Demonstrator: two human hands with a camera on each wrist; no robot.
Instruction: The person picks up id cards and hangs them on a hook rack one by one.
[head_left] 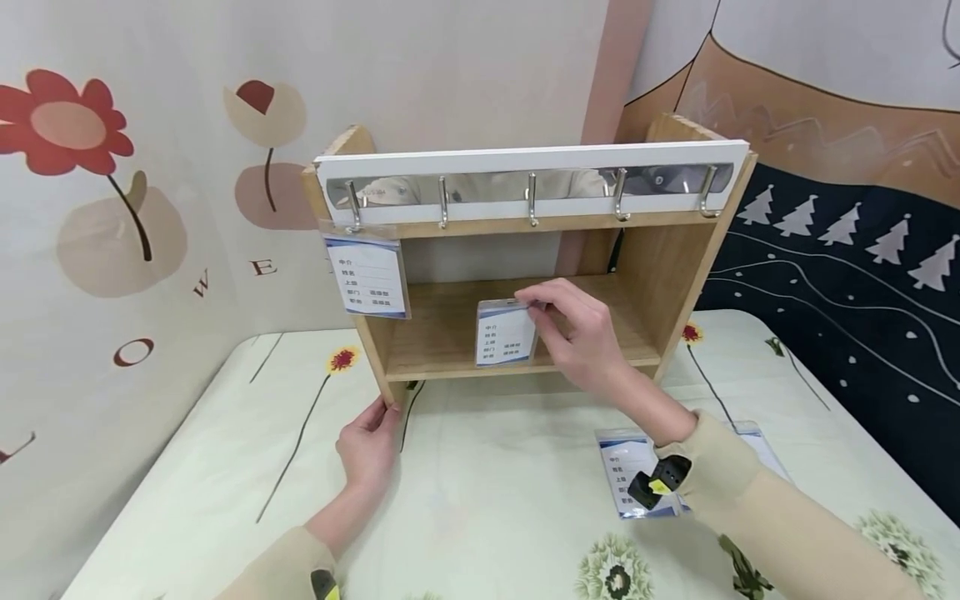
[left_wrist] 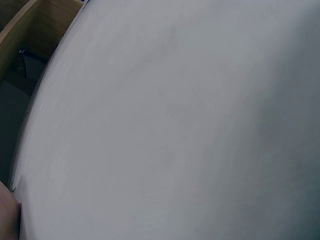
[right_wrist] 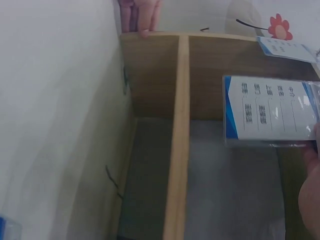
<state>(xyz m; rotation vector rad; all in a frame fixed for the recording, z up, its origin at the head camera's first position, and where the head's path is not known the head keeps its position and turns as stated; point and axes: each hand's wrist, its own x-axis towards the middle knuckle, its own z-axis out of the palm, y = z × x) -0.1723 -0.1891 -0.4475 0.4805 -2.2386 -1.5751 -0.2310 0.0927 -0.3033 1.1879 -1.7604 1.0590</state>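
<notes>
My right hand pinches the top edge of a clear badge holder with a white and blue printed card, held upright before the wooden shelf. The right wrist view shows the same badge holder large, with part of the hand at the right edge. My left hand grips the shelf's lower front left corner between thumb and fingers. Another badge holder hangs from the leftmost hook of the hook rail. The left wrist view shows mostly pale cloth.
More badge holders lie on the flowered tablecloth, partly hidden beneath my right forearm. Several metal hooks run along the rail; those right of the leftmost are bare. A patterned curtain hangs behind the shelf.
</notes>
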